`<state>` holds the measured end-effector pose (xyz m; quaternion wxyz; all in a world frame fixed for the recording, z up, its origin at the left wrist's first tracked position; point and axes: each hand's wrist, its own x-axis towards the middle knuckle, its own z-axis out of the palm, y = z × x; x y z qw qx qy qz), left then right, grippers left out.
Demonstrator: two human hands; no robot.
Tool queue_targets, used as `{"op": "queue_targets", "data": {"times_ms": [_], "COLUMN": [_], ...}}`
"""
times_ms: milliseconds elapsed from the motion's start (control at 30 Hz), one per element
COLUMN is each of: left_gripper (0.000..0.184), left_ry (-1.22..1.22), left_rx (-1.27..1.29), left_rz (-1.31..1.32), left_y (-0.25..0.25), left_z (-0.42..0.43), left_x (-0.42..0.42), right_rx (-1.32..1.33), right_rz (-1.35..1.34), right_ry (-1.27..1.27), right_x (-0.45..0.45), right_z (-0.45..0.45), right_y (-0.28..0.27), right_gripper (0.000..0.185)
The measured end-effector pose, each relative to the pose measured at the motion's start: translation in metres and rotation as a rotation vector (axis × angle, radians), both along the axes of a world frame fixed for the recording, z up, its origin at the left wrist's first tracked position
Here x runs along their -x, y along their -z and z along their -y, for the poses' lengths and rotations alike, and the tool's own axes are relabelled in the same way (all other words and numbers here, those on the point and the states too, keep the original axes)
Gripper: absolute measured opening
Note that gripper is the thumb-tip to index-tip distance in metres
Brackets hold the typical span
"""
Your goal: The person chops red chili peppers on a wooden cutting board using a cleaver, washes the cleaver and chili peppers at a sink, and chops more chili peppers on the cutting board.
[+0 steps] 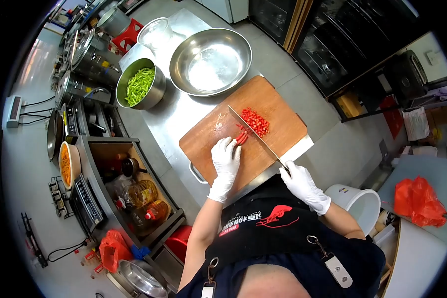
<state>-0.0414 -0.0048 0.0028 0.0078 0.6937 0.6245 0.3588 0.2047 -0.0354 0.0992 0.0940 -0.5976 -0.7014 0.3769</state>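
My right hand (302,184), in a white glove, is closed around the handle of a kitchen knife (265,143). The blade lies diagonally over a wooden cutting board (203,134). My left hand (226,161), gloved too, has its fingers curled on several red chili peppers (242,138) just left of the blade. On the blade's far side is a pile of chopped red chili (256,120). A few small bits lie around the uncut ends, close to the left fingertips.
A wide steel basin (184,74) and a steel pot (156,92) of cut green peppers (140,86) stand behind the board on the metal table (159,129). A white bucket (370,211) is at my right. Oil bottles (139,193) fill an open cabinet at left.
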Motion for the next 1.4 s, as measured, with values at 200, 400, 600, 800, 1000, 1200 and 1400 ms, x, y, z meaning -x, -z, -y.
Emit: {"op": "queue_targets", "data": {"times_ms": [200,400,600,800,1000,1200,1400], "left_gripper": [0.032,0.022,0.014,0.011,0.012,0.011,0.011], "left_ry": [0.03,0.123,0.237,0.248,0.245,0.227,0.225], "left_rx": [-0.002,0.013,0.023,-0.024,0.01,0.02,0.031], "left_rz": [-0.028,0.009,0.004,0.007,0.008,-0.015,-0.007], "left_y": [0.002,0.007,0.006,0.002,0.006,0.005,0.005], "left_z": [-0.004,-0.011,-0.019,-0.02,-0.019,-0.018,-0.018], "left_x": [-0.001,0.0,0.007,0.008,0.007,0.006,0.007], "right_rx": [0.047,-0.029,-0.213,-0.115,0.08,0.102,0.082], "right_rz": [0.007,0.133,0.217,0.206,-0.02,-0.062,-0.002], "right_ry": [-0.048,-0.126,-0.214,-0.221,-0.067,-0.079,-0.128], "right_x": [0.005,0.011,0.016,0.025,0.016,0.009,0.013], "right_z": [-0.001,-0.001,0.005,-0.017,-0.026,-0.023,-0.022], "right_y": [-0.003,0.004,0.008,0.017,0.022,0.006,0.005], "right_gripper": [0.022,0.022,0.02,0.021,0.023,0.025,0.026]}}
